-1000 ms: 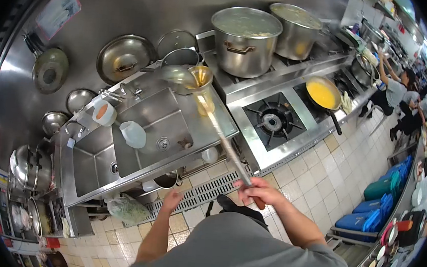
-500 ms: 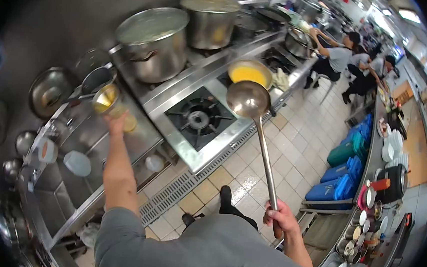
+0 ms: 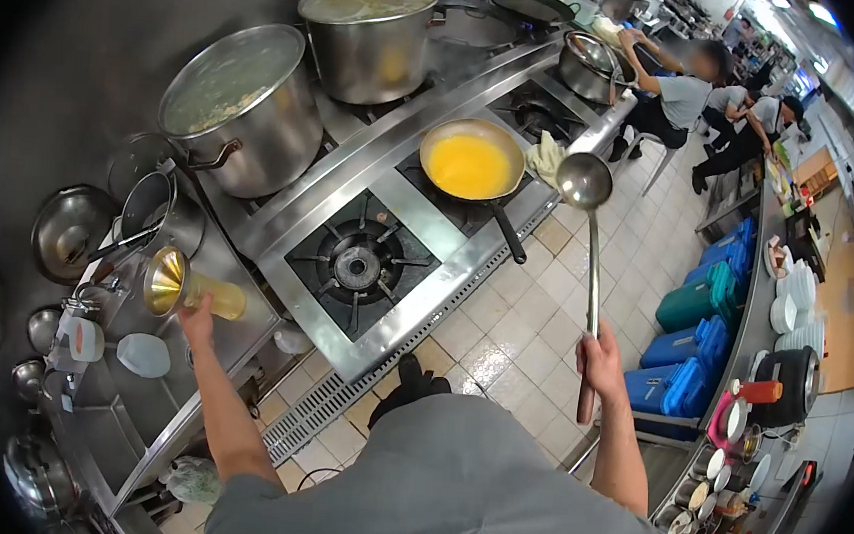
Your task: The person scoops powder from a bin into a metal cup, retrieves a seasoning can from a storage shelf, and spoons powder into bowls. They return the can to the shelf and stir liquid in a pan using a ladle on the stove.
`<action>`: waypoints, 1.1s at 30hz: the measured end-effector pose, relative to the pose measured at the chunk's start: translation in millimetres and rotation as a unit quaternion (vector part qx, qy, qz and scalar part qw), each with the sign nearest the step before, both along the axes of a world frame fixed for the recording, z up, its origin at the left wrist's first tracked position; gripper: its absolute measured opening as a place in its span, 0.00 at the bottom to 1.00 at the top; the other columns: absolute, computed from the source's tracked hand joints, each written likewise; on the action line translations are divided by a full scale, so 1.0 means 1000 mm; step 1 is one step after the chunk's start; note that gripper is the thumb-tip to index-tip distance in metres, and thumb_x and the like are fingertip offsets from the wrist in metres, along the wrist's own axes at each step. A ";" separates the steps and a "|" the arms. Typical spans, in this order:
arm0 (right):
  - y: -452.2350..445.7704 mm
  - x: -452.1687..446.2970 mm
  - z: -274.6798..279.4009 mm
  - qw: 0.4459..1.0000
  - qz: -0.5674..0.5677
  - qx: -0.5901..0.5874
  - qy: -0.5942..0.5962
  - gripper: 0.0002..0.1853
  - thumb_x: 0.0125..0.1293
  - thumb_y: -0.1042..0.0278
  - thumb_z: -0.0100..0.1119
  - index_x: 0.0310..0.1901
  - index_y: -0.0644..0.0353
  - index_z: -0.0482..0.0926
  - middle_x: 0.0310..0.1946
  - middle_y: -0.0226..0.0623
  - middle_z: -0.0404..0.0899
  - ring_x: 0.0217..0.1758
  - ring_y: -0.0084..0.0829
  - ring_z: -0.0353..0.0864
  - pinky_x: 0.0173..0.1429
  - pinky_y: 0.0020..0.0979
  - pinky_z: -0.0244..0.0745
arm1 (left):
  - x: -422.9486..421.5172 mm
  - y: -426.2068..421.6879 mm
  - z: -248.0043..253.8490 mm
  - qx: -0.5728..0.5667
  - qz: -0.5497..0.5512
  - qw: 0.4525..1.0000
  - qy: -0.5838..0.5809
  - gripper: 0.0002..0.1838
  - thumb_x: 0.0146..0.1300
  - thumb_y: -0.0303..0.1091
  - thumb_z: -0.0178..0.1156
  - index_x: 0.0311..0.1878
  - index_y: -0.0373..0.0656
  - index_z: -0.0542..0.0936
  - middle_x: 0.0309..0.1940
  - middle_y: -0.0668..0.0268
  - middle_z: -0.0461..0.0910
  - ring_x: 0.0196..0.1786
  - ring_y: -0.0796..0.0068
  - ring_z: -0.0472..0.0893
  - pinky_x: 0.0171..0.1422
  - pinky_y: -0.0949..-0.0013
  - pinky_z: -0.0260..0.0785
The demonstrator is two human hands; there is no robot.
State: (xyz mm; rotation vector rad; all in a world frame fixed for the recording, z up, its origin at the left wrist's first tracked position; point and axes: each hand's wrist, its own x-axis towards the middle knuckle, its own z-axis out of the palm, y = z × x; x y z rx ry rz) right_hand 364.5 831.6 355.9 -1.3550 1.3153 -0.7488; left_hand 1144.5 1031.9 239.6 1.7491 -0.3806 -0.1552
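My right hand [image 3: 601,361] is closed around the handle of a long metal ladle [image 3: 593,255], near its wooden end. The ladle's bowl is raised over the tiled floor at the stove's right side. At the left, my left hand [image 3: 198,321] grips a clear container [image 3: 220,298] of yellow liquid close to its top, with some fingers hidden. A metal funnel [image 3: 164,280] sits in the container's mouth; its inside looks yellow. A frying pan [image 3: 510,235] on the stove holds bright yellow liquid [image 3: 469,165].
Two large stockpots [image 3: 244,112] stand behind a bare burner [image 3: 358,267]. Left of the stove is a steel sink counter [image 3: 124,424] with plastic tubs. Blue and green bins [image 3: 687,343] line the right, below shelves of dishes. Several people [image 3: 679,104] work farther back.
The ladle and my right hand have moved right and up, away from the pan, which now shows fully. The view has shifted; my left hand stays at the container and funnel.
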 end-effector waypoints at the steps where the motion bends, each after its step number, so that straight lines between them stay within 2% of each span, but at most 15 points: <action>1: -0.024 0.015 0.005 1.000 0.001 0.009 0.013 0.17 0.76 0.71 0.53 0.63 0.63 0.70 0.26 0.31 0.75 0.20 0.22 0.74 0.24 0.28 0.72 | 0.001 0.002 0.001 0.023 0.006 0.999 0.027 0.31 0.62 0.27 0.75 0.66 0.35 0.73 0.60 0.61 0.83 0.61 0.67 0.81 0.69 0.63 0.71; 4: -0.096 0.059 0.011 0.996 -0.011 -0.009 0.092 0.20 0.73 0.71 0.56 0.65 0.64 0.74 0.26 0.33 0.78 0.21 0.23 0.76 0.26 0.31 0.72 | 0.019 0.011 -0.025 0.014 -0.007 0.999 0.040 0.33 0.63 0.26 0.75 0.68 0.35 0.72 0.62 0.61 0.82 0.62 0.67 0.81 0.71 0.62 0.69; 6: -0.154 0.068 -0.012 0.961 0.064 -0.127 0.236 0.18 0.69 0.68 0.62 0.57 0.66 0.78 0.34 0.50 0.82 0.37 0.42 0.85 0.44 0.42 0.81 | 0.021 0.013 -0.032 -0.020 -0.027 0.999 0.019 0.33 0.63 0.27 0.75 0.69 0.35 0.72 0.62 0.61 0.81 0.62 0.66 0.80 0.71 0.61 0.69; 9: -0.218 0.088 -0.030 0.921 0.107 -0.228 0.296 0.17 0.66 0.68 0.63 0.54 0.68 0.79 0.37 0.55 0.82 0.46 0.48 0.85 0.53 0.44 0.80 | -0.009 0.021 -0.029 -0.093 -0.010 0.993 -0.066 0.33 0.62 0.29 0.75 0.69 0.35 0.72 0.64 0.59 0.80 0.64 0.67 0.79 0.71 0.62 0.68; 11: -0.260 0.093 -0.059 0.911 0.138 -0.227 0.316 0.17 0.66 0.68 0.62 0.54 0.67 0.79 0.37 0.55 0.82 0.44 0.47 0.86 0.51 0.45 0.80 | -0.046 0.031 -0.038 0.246 0.267 0.912 -0.193 0.28 0.61 0.29 0.73 0.64 0.37 0.75 0.57 0.59 0.83 0.57 0.66 0.82 0.64 0.62 0.73; 12: -0.279 0.096 -0.067 0.898 0.165 -0.227 0.340 0.16 0.66 0.68 0.62 0.53 0.67 0.79 0.37 0.55 0.83 0.42 0.46 0.87 0.49 0.45 0.81 | -0.075 0.028 -0.037 0.245 0.264 0.919 -0.159 0.26 0.61 0.28 0.72 0.62 0.38 0.76 0.52 0.61 0.83 0.51 0.67 0.82 0.59 0.63 0.75; 13: -0.285 0.102 -0.055 0.945 0.180 -0.072 0.265 0.12 0.68 0.66 0.63 0.47 0.66 0.79 0.35 0.49 0.84 0.33 0.39 0.86 0.39 0.42 0.81 | -0.110 0.023 -0.038 0.245 0.261 0.925 -0.126 0.23 0.61 0.28 0.71 0.59 0.39 0.77 0.47 0.62 0.83 0.46 0.68 0.83 0.54 0.64 0.77; 15: -0.300 0.102 -0.077 0.971 0.193 0.070 0.121 0.10 0.70 0.66 0.62 0.45 0.64 0.79 0.32 0.44 0.83 0.29 0.34 0.82 0.34 0.38 0.78 | -0.169 0.009 -0.101 0.039 0.044 0.993 -0.099 0.19 0.65 0.27 0.68 0.58 0.41 0.78 0.38 0.66 0.81 0.35 0.73 0.80 0.43 0.66 0.77; 16: -0.305 0.098 -0.088 0.957 0.194 0.214 -0.020 0.08 0.72 0.66 0.61 0.42 0.63 0.79 0.30 0.38 0.81 0.24 0.29 0.79 0.28 0.33 0.75 | -0.226 -0.022 -0.093 0.016 -0.022 0.994 0.106 0.14 0.71 0.30 0.65 0.57 0.43 0.79 0.37 0.68 0.81 0.35 0.79 0.79 0.39 0.71 0.76; 18: -0.285 0.102 -0.051 0.907 0.139 0.352 -0.186 0.06 0.75 0.67 0.58 0.44 0.60 0.77 0.28 0.30 0.77 0.22 0.21 0.72 0.26 0.26 0.69 | -0.336 -0.098 -0.042 0.045 -0.188 0.934 0.300 0.17 0.78 0.44 0.62 0.60 0.45 0.79 0.45 0.67 0.85 0.39 0.78 0.83 0.39 0.72 0.78; 19: -0.295 0.093 -0.052 0.828 0.146 0.462 -0.282 0.07 0.77 0.68 0.56 0.50 0.61 0.76 0.29 0.28 0.75 0.23 0.20 0.71 0.25 0.26 0.67 | -0.382 -0.139 -0.022 0.068 -0.242 0.904 0.346 0.21 0.78 0.47 0.60 0.65 0.45 0.78 0.51 0.64 0.85 0.43 0.75 0.85 0.44 0.70 0.80; 22: -0.316 0.070 -0.040 0.719 0.146 0.575 -0.362 0.10 0.77 0.67 0.56 0.54 0.61 0.74 0.31 0.28 0.75 0.23 0.19 0.71 0.24 0.25 0.66 | -0.466 -0.250 -0.016 0.016 -0.332 0.800 0.499 0.28 0.79 0.53 0.58 0.71 0.43 0.73 0.58 0.57 0.83 0.60 0.65 0.84 0.60 0.59 0.80; 24: -0.327 0.058 -0.022 0.717 0.159 0.585 -0.344 0.09 0.76 0.68 0.57 0.52 0.61 0.75 0.30 0.27 0.75 0.24 0.19 0.71 0.25 0.25 0.65 | -0.505 -0.319 -0.014 0.028 -0.335 0.784 0.521 0.30 0.77 0.54 0.60 0.71 0.42 0.71 0.59 0.54 0.82 0.64 0.61 0.82 0.63 0.53 0.79; 27: -0.335 0.038 -0.002 0.861 0.228 0.414 -0.188 0.04 0.74 0.68 0.58 0.43 0.58 0.77 0.29 0.26 0.74 0.23 0.20 0.72 0.24 0.26 0.65 | -0.544 -0.375 -0.028 -0.002 -0.334 0.728 0.598 0.31 0.76 0.54 0.62 0.69 0.41 0.71 0.52 0.55 0.84 0.56 0.61 0.85 0.57 0.53 0.81; 33: -0.372 0.005 0.008 0.910 0.316 0.255 -0.081 0.07 0.74 0.70 0.58 0.48 0.61 0.75 0.27 0.27 0.75 0.20 0.19 0.72 0.24 0.25 0.65 | -0.548 -0.407 -0.052 -0.059 -0.278 0.727 0.626 0.15 0.70 0.33 0.64 0.57 0.41 0.76 0.37 0.61 0.82 0.30 0.71 0.78 0.31 0.66 0.75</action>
